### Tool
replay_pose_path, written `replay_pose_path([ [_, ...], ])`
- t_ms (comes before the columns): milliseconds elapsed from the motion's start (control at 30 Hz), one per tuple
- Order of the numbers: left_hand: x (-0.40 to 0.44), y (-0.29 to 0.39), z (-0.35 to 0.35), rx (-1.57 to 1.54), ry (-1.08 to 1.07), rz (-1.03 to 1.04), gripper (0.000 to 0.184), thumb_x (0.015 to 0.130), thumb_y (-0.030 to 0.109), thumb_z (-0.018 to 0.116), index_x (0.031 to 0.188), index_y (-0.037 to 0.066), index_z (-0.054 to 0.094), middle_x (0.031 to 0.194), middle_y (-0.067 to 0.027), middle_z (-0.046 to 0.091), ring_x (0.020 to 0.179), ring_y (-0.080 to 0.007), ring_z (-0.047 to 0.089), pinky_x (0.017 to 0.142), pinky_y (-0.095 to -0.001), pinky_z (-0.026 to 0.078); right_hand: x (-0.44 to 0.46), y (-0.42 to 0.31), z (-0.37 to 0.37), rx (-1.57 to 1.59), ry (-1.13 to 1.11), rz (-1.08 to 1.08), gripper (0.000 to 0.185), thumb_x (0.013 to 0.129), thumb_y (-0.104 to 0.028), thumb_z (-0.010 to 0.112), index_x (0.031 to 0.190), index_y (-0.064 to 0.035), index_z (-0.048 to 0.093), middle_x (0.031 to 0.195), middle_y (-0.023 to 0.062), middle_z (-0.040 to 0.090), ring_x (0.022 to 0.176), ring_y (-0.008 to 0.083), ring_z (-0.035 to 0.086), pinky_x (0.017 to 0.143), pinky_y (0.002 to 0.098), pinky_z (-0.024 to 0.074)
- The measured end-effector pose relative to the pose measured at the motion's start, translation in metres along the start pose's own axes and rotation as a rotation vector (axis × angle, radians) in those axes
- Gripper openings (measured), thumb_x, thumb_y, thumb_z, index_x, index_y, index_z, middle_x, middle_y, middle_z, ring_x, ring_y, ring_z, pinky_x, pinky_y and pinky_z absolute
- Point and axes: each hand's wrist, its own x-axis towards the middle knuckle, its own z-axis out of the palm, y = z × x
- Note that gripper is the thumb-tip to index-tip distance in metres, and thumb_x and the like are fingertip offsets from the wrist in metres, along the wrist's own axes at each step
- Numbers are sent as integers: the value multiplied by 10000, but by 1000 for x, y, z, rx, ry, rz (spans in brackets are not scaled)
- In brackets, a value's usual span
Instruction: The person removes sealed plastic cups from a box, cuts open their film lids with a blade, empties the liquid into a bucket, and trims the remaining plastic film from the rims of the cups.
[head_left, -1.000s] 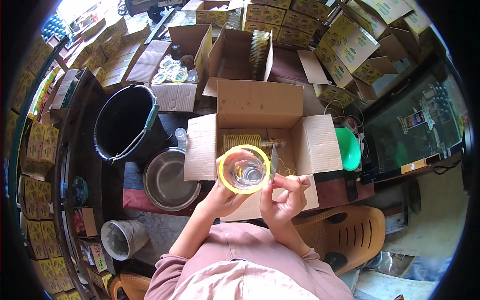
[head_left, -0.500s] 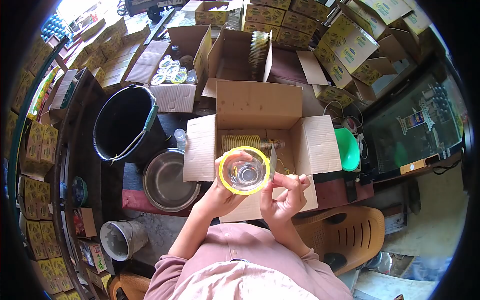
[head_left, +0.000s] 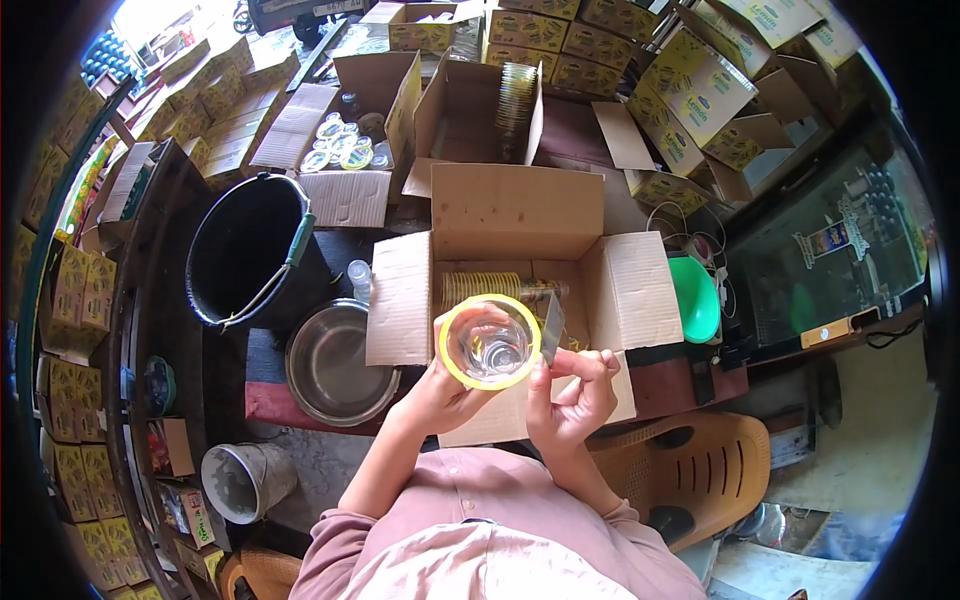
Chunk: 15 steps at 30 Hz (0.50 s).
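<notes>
Your left hand (head_left: 445, 398) was wrapped around a clear cup (head_left: 490, 345) with a yellow rim, fingers curled about its side and its mouth turned up toward your head. Your right hand (head_left: 573, 400) was nearly closed, with the thumb and forefinger pinching the lower end of a thin, blade-like strip (head_left: 551, 325). That strip stood just beside the right edge of the rim; you could not tell from this view whether the two touched.

The cup was in front of your chest, above the near side of a cardboard box (head_left: 640, 290) whose flaps were spread outward. Inside that box, beyond the cup, lay a row of yellow-rimmed cups (head_left: 480, 288) nested on their side.

To the left of the box, a metal basin (head_left: 340, 362) sat on the tabletop (head_left: 268, 394), with a black bucket (head_left: 245, 250) behind it. A small clear container (head_left: 360, 277) stood between the basin and the box's far left side. On the right you had a green bowl (head_left: 692, 298) near the box flap, and a tan plastic chair (head_left: 710, 460) below it. A grey bucket (head_left: 245, 480) was lower left.
</notes>
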Motion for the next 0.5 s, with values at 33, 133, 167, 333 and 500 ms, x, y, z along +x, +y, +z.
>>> replay_pose_path([
  [33,0,0,0,-14,0,-13,558,703,40,673,1197,13,415,1229,-145,370,1174,-289,346,981,-357,305,0,-1,0,-4,-1,-5,151,711,-35,625,831,-51,536,609,11,541,544,105,474,749,307,292],
  [133,3,3,1,-73,34,2,559,707,39,673,1200,18,411,1224,-145,359,1155,-282,372,971,-352,322,0,-2,1,-19,0,-24,142,720,-41,621,833,-51,536,610,12,546,534,101,475,746,306,294],
  [167,4,2,0,-46,25,18,564,707,37,674,1203,20,406,1219,-145,358,1149,-281,379,968,-351,327,0,-1,1,-24,3,-31,141,721,-41,620,834,-52,536,612,10,549,529,100,475,745,305,294],
  [333,3,0,-1,-1,20,42,597,703,34,684,1216,27,378,1193,-141,368,1138,-279,390,945,-348,353,3,0,3,-100,28,-82,147,715,-44,624,833,-63,539,612,-1,553,496,97,467,732,300,293],
  [500,3,1,-7,124,-9,112,626,701,45,693,1227,25,355,1183,-140,372,1122,-272,403,924,-344,372,9,3,4,-107,21,-110,159,699,-40,632,827,-76,544,606,-2,551,487,107,467,706,292,290],
])
